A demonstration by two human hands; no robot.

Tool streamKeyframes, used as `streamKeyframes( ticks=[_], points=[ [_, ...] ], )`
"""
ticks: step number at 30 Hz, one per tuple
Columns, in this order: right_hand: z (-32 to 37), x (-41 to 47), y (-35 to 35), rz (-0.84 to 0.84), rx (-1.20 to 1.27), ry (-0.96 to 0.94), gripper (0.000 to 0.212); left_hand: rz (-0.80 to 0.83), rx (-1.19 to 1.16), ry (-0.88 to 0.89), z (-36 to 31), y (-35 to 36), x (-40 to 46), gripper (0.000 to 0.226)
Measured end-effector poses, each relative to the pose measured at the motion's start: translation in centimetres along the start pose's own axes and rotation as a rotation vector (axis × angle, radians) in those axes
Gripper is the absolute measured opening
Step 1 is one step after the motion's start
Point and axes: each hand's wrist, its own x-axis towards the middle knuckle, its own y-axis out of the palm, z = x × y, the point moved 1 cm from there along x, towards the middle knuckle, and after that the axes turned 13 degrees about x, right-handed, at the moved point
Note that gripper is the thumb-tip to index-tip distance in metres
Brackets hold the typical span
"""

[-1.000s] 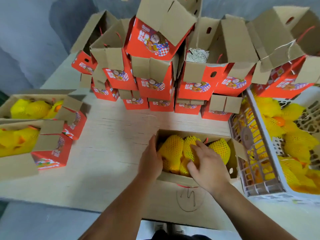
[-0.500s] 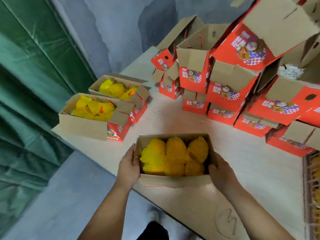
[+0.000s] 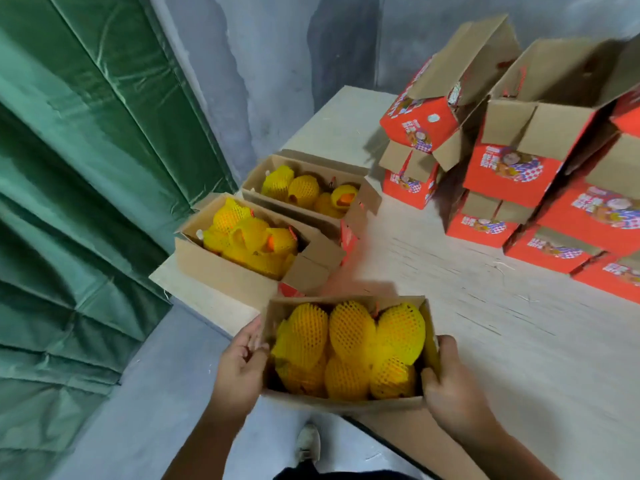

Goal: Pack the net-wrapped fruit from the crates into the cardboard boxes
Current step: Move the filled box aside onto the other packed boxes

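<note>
both hands on it, the left hand grips the left end wall of the filled box, thumb curled over the rim and fingers tucked against the cardboard, while the right hand clamps the right end, fingers wrapped around the outside and thumb on the rim. between the two sets of fingers sit the net-wrapped fruit, yellow mesh all over, three across the top plainly and at least three more beneath, the exact count below hard to make out. the box sits at the table's near left corner, its near edge past the table's rim. below the wrists, a shoe on the grey floor. just beyond the left fingers, a second packed box with a heap of netted fruit, count unclear, and right behind it a third packed box showing about four. beyond the right fingers, well apart, the stack of empty red boxes, flaps open, at least nine in view. far left of the left fingers, a green curtain hangs against the grey wall.
</note>
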Motion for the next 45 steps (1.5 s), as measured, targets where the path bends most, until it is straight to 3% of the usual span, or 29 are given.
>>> streamKeyframes(
  ticks=[4,8,11,14,16,20,24,27,29,38,41,45],
  points=[
    [1.2,-0.2,0.7,-0.065,0.042,0.112,0.035,0.181,0.029,-0.068,0.2,-1.3,3.4,0.033],
    [2.1,0.7,1.0,-0.083,0.092,0.203,0.039,0.189,0.073,-0.075,-0.9,-0.9,5.6,0.021],
    [2.6,0.7,1.6,-0.107,0.178,0.278,0.034,0.094,0.099,-0.04,-1.1,0.5,5.6,0.02],
    [3.2,1.2,1.7,-0.144,0.253,0.324,0.029,-0.055,-0.005,-0.105,-1.3,0.9,5.8,0.044],
    [3.5,1.2,1.6,-0.16,0.31,0.34,0.034,-0.065,-0.077,-0.109,-1.5,0.7,6.5,0.063],
    [2.5,0.1,0.8,-0.2,0.416,0.339,0.027,0.132,-0.035,-0.029,-2.8,1.1,7.9,0.067],
    [0.8,-0.4,-0.7,-0.205,0.37,0.329,0.016,0.274,-0.008,-0.047,-5.3,2.7,9.5,0.064],
    [0.0,-0.5,-1.3,-0.163,0.295,0.289,0.013,0.435,-0.045,-0.074,-6.1,3.6,9.3,0.089],
    [-0.3,-0.7,-1.3,-0.133,0.241,0.244,0.016,0.464,-0.039,-0.081,-5.5,3.5,8.6,0.088],
    [-0.1,-1.9,-0.7,-0.001,0.156,0.077,0.025,0.37,-0.005,-0.12,-1.6,0.7,3.5,0.046],
    [1.1,-1.0,0.1,0.028,0.115,0.031,0.025,0.221,0.081,-0.113,-1.3,-0.7,2.6,0.028],
    [2.9,0.0,4.0,0.099,0.09,-0.01,0.022,-0.036,0.085,-0.094,-0.4,-4.0,3.3,0.029]
  ],
)
